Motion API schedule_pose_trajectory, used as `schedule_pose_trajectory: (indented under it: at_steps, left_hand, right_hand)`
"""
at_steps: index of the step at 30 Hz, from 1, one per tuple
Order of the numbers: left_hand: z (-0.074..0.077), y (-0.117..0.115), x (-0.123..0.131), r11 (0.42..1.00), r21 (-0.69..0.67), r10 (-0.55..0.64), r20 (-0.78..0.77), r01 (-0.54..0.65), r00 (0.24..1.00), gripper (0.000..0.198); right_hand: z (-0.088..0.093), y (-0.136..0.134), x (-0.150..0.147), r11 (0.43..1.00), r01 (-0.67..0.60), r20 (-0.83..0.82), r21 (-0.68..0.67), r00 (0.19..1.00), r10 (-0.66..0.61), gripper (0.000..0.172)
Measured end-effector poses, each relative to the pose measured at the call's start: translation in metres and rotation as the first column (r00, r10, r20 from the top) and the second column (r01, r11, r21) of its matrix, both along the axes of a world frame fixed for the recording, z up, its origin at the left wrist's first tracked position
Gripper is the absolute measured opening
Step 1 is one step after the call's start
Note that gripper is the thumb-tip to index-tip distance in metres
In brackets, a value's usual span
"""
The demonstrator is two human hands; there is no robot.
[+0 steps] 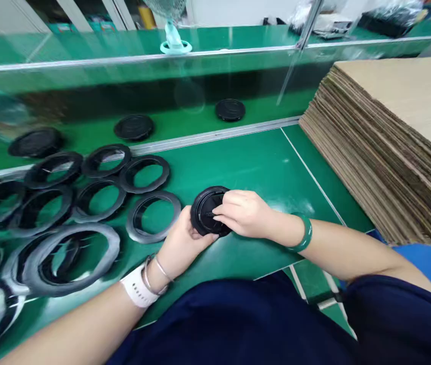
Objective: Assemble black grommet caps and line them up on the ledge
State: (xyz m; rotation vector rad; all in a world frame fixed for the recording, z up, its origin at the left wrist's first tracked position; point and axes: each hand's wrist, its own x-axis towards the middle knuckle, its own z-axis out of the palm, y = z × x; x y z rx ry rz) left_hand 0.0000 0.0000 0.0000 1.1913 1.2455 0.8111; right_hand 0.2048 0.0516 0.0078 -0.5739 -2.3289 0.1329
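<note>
A round black disc-shaped part (203, 209) with a ridged rim is held tilted above the green tabletop. My left hand (188, 238) grips its lower left edge, thumb along the bottom and fingers behind it. Over its right side, my right hand (241, 212) has thumb and fingertips pinched together against the middle of the face. Whatever small piece those fingertips may hold is hidden. Just left of my left hand lies a black ring (173, 209) with an open centre, the closest of several such rings.
More black rings, some stacked, such as a large one (113, 246), cover the left of the green table (253, 157). Black discs (133, 127) (230, 109) sit on the green belt (188, 121) beyond a metal edge. A tall cardboard stack (375, 152) stands right; a small fan (173, 38) is on the shelf.
</note>
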Motion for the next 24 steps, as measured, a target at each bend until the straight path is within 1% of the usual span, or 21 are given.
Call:
schedule_pose_trajectory:
  at_steps: [5, 10, 15, 21, 24]
  left_hand:
    - [0.0, 0.0, 0.002, 1.0, 0.024, 0.008, 0.029, -0.008, 1.0, 0.059]
    - [0.0, -0.001, 0.002, 1.0, 0.009, 0.015, 0.057, -0.016, 0.998, 0.059]
    - [0.001, -0.002, 0.002, 1.0, 0.011, 0.018, 0.045, -0.018, 0.999, 0.06]
    - [-0.002, -0.001, 0.001, 1.0, 0.022, 0.016, 0.018, -0.017, 1.0, 0.062]
    - [-0.003, -0.002, 0.0, 0.999, 0.028, 0.022, 0.004, -0.023, 1.0, 0.061]
  right_hand:
    - [-0.001, -0.001, -0.001, 0.999, 0.028, 0.015, -0.032, 1.0, -0.028, 0.023]
    - [0.0, -0.003, -0.003, 0.998, 0.046, 0.061, -0.051, 0.997, -0.043, 0.023]
    - [0.002, -0.006, -0.004, 0.999, 0.045, 0.078, -0.029, 0.996, -0.042, 0.021]
    - [0.0, -0.01, -0.009, 0.994, 0.11, 0.194, 0.013, 0.975, -0.11, 0.034]
    - [0.001, -0.011, -0.011, 0.994, 0.111, 0.221, 0.02, 0.969, -0.113, 0.035]
